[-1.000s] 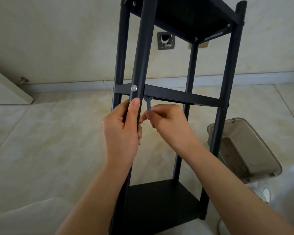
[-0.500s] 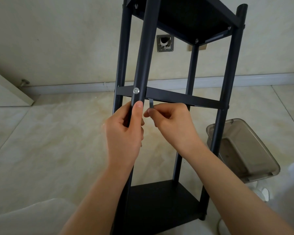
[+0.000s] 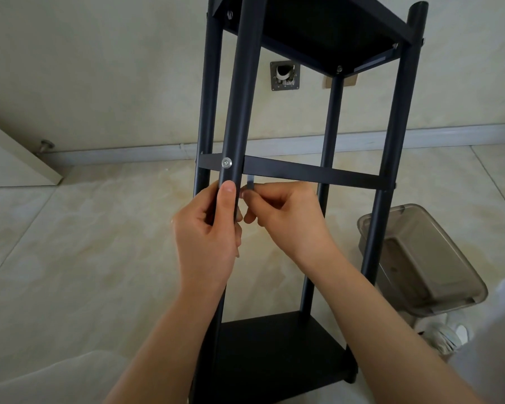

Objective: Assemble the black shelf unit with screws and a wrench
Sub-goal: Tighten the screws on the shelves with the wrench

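We see the black shelf unit (image 3: pixel 327 30) standing upright on the tiled floor (image 3: pixel 85 243). Our left hand (image 3: pixel 207 237) wraps its fingers (image 3: pixel 227 196) around the near front post (image 3: pixel 239 112), just below the silver screw (image 3: pixel 226 163) in the crossbar (image 3: pixel 318 174). Beside it, our right hand (image 3: pixel 286 220) pinches the small grey wrench (image 3: pixel 250 182), whose tip pokes up above those fingers, right under the crossbar. A clear plastic bin (image 3: pixel 432 266) sits beyond the right hand.
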